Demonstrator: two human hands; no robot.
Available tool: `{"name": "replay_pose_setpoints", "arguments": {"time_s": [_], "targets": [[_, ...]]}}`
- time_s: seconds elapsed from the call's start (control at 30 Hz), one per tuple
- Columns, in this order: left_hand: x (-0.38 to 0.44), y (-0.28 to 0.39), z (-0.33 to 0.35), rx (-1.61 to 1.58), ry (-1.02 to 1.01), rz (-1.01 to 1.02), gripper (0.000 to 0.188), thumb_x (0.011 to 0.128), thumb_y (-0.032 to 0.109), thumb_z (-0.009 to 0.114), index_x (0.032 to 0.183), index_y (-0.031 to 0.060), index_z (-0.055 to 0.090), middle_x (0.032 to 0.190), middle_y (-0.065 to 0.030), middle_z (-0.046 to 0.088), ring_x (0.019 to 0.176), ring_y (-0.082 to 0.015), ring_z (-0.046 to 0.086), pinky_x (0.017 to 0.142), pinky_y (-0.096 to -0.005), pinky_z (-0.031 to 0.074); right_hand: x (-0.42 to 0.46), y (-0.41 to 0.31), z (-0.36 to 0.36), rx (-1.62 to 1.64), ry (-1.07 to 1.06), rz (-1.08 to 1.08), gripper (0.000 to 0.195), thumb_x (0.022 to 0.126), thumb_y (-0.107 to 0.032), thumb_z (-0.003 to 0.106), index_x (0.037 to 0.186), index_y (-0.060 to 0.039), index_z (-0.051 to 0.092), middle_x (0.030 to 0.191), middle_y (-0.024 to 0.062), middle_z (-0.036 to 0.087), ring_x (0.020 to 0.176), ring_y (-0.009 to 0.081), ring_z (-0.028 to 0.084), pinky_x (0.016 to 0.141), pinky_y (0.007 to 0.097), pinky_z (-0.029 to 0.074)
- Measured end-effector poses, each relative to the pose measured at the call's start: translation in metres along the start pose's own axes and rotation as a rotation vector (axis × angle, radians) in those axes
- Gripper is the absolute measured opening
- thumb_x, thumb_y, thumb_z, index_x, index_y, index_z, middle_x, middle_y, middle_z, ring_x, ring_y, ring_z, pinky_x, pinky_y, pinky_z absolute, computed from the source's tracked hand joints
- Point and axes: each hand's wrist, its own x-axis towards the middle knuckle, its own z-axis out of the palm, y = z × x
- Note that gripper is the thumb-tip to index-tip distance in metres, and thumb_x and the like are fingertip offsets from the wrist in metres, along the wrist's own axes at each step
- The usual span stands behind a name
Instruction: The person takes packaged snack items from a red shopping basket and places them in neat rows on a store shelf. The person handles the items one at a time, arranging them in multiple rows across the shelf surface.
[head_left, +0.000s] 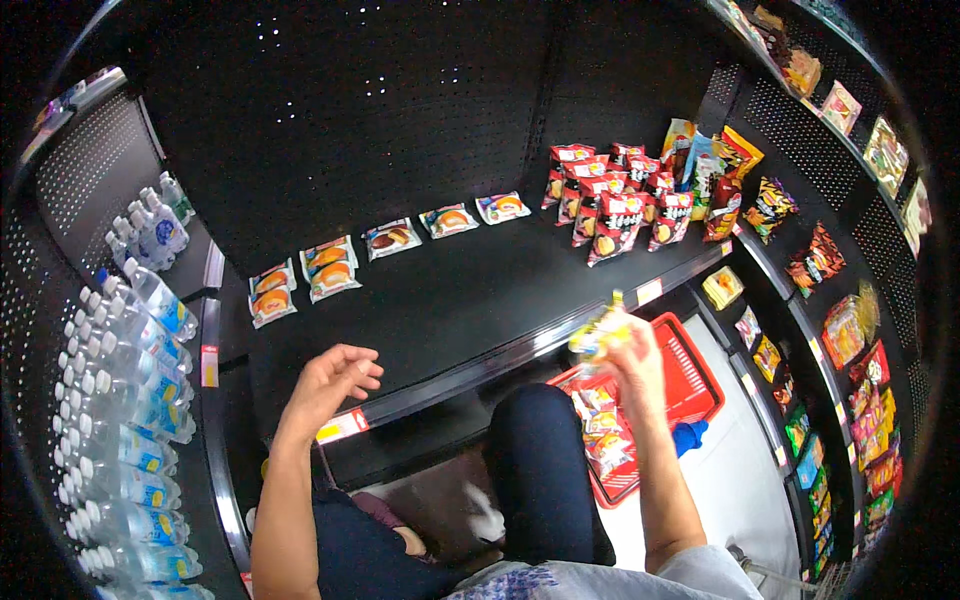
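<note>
My right hand (637, 356) grips a small yellow packet (598, 336), blurred, above the red plastic shopping basket (694, 382). Several wrapped snack packets (606, 431) lie in the basket, partly covered by my right forearm. My left hand (334, 382) holds nothing; its fingers are apart and bent, over the front part of the black shelf (450, 300). Along the back of that shelf run wrapped bread packets (330, 270), some in pairs one before the other. Red snack bags (619, 225) stand upright in a group at the shelf's right end.
Plastic water bottles (135, 450) crowd the shelving on my left. Shelves on the right carry bagged snacks (844, 330). Price tags (341, 426) line the front rail of the shelf. My bent knee (544, 457) is between the shelf and the basket.
</note>
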Motion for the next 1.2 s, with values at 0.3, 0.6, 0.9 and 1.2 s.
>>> {"name": "replay_pose_setpoints", "arguments": {"time_s": [0.3,0.6,0.9,1.2], "targets": [[-0.003,0.001,0.038,-0.135,-0.253,0.095,0.053,0.087,0.017,0.076,0.131,-0.0004,0.051,0.110,-0.0107,0.067,0.090,-0.0126,0.066,0.078,-0.0268,0.054,0.004,0.013,0.145,0.027,-0.425,0.091,0.059,0.085,-0.013,0.078,0.132,-0.0039,0.043,0.103,0.0109,0.067,0.084,0.0165,0.067,0.063,0.0261,0.057],[-0.005,-0.025,-0.015,-0.080,0.090,-0.029,0.030,0.091,0.021,0.071,0.114,0.0030,0.065,0.091,-0.0022,0.068,0.071,-0.0074,0.061,0.061,-0.0220,0.051,0.002,0.052,0.221,-0.081,-0.647,0.228,0.036,0.101,-0.023,0.056,0.129,-0.0017,0.051,0.109,0.0079,0.065,0.100,0.0143,0.062,0.074,0.0295,0.057],[-0.018,-0.061,-0.096,-0.122,0.504,-0.085,0.031,0.091,0.021,0.071,0.110,-0.0001,0.059,0.091,-0.0069,0.066,0.064,-0.0104,0.063,0.056,-0.0238,0.053,0.026,0.132,0.329,-0.288,-0.620,0.049,0.026,0.090,-0.017,0.071,0.104,0.0010,0.059,0.083,0.0087,0.068,0.071,0.0124,0.063,0.062,0.0283,0.050],[0.003,-0.088,-0.127,0.006,0.847,-0.090,0.026,0.089,0.011,0.069,0.106,-0.0024,0.055,0.090,-0.0116,0.068,0.063,-0.0146,0.069,0.047,-0.0242,0.051,0.022,0.168,0.388,-0.340,-0.625,0.123,0.022,0.090,-0.014,0.071,0.101,-0.0039,0.055,0.080,0.0039,0.065,0.062,0.0084,0.058,0.048,0.0243,0.046]]}}
